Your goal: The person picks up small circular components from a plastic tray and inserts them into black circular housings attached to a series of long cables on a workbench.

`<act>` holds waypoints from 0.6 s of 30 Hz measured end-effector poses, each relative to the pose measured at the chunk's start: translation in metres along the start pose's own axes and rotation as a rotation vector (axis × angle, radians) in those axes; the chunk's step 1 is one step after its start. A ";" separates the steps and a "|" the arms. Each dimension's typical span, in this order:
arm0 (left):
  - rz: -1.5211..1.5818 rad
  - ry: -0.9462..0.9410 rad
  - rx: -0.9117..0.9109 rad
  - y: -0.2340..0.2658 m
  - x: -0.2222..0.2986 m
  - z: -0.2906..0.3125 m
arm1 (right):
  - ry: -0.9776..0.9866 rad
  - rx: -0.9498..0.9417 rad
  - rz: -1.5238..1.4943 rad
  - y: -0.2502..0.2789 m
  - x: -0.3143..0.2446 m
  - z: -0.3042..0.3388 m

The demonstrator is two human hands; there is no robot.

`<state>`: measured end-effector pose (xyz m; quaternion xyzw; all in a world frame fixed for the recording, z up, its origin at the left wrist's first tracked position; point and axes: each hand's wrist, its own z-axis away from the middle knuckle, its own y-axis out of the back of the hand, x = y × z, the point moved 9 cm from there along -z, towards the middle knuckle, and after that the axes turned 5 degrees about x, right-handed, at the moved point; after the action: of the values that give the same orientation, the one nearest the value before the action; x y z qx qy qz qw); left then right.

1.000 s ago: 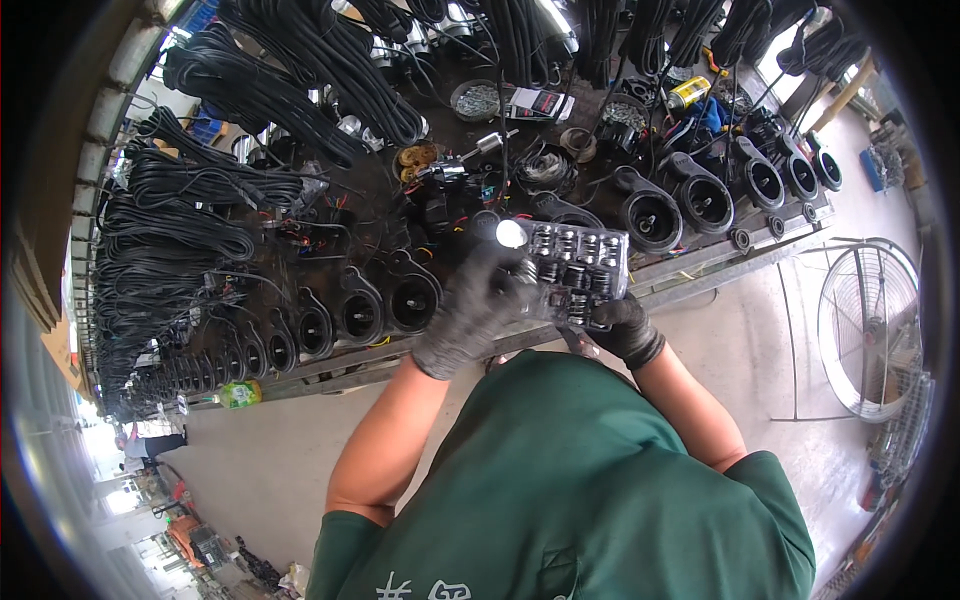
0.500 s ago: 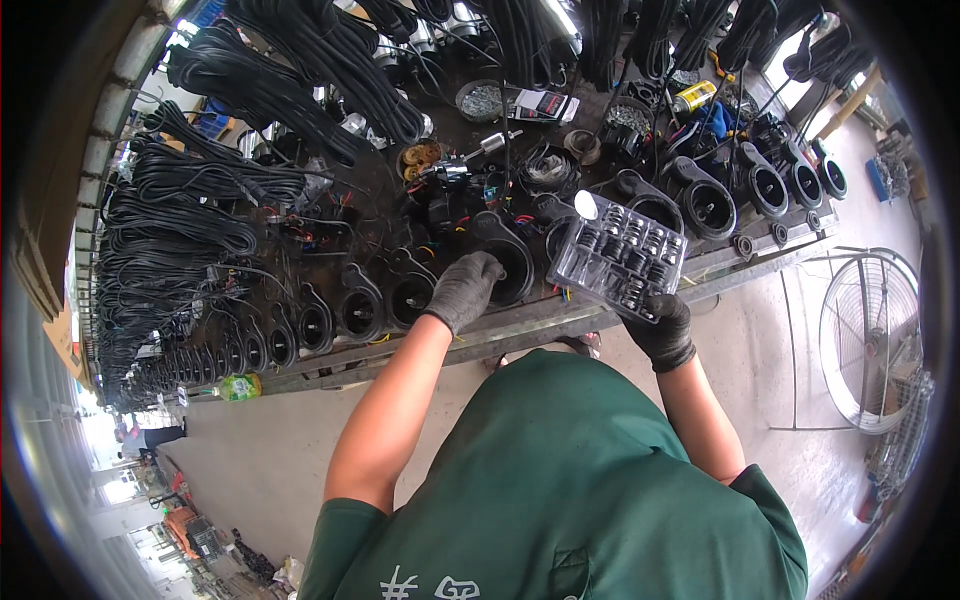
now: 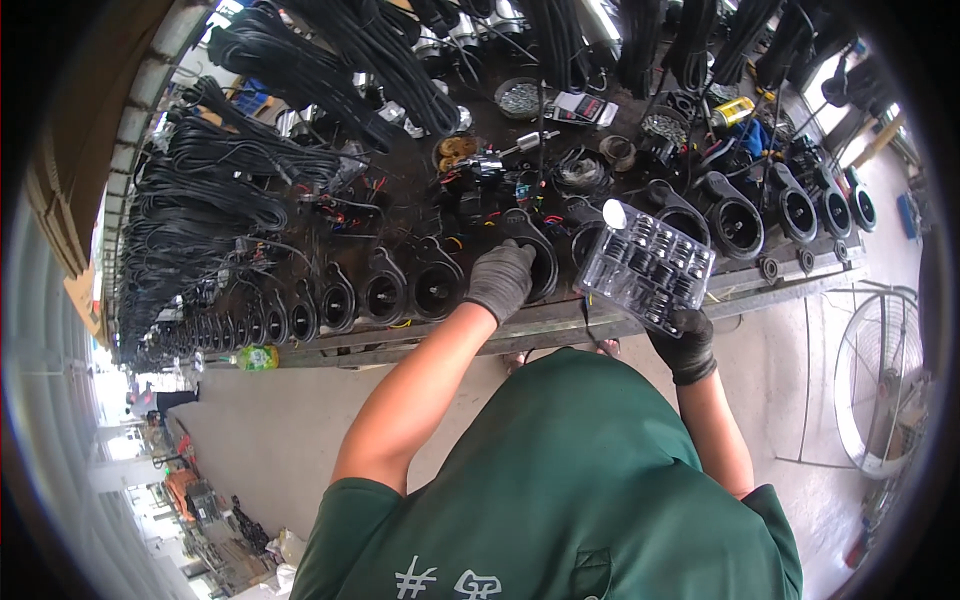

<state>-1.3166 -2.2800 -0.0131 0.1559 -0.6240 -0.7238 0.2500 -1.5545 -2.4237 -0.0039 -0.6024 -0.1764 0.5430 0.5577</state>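
My left hand [image 3: 502,282], in a dark grey glove, reaches into a round black housing [image 3: 543,266] at the front of the bench. Its fingers are bent and close together; their tips are partly hidden, and what they pinch, if anything, cannot be made out. My right hand [image 3: 687,347], gloved the same way, grips the near right corner of a clear plastic tray [image 3: 608,284]. Rows of small, dark round parts with shiny rims [image 3: 655,243] sit in the tray's pockets. The tray is held tilted over the bench edge, just right of the housing.
More black housings [image 3: 384,294] line the bench front both ways. Bundled black cables [image 3: 225,195] fill the left and hang at the back. A bowl of small metal parts [image 3: 518,97], a yellow can [image 3: 733,111] and a green-labelled bottle [image 3: 258,358] stand around. A floor fan [image 3: 880,385] is at right.
The whole scene has shifted slightly rightward in view. My left hand stays at the same housing, and my right hand still holds the tray beside it.
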 end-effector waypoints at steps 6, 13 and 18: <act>-0.116 -0.023 -0.021 -0.009 0.002 -0.002 | -0.044 0.009 -0.005 0.011 0.001 -0.002; 0.153 0.006 0.120 0.024 0.002 0.019 | -0.033 -0.034 -0.004 0.004 -0.012 -0.002; -0.149 0.018 -0.010 0.009 0.001 0.011 | -0.165 -0.016 -0.041 0.023 -0.005 -0.002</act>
<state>-1.3216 -2.2723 -0.0026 0.2071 -0.6049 -0.7419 0.2020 -1.5638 -2.4357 -0.0217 -0.5564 -0.2384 0.5779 0.5474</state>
